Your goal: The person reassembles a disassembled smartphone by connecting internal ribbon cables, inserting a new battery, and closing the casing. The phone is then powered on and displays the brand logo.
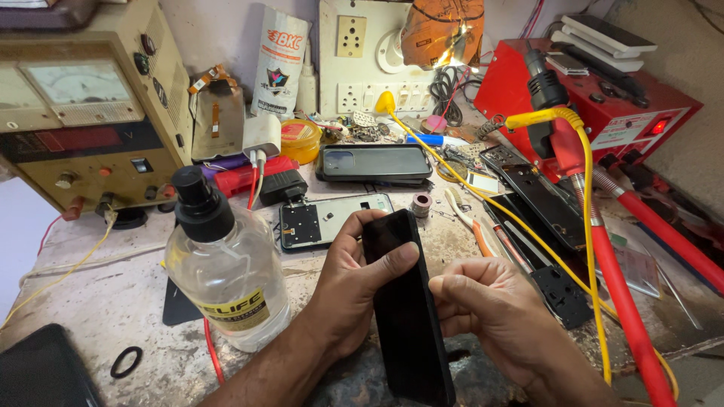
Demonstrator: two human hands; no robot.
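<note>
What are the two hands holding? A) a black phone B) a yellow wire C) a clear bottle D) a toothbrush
A: the left hand wraps the black phone from its side and the right hand pinches its other edge; the clear bottle stands untouched beside them.

The left hand (354, 279) wraps around a black phone (407, 316), thumb across its upper face, while the right hand (490, 313) curls against its edge. A clear spray bottle (226, 267) stands on the table (113, 301) nearby.
</note>
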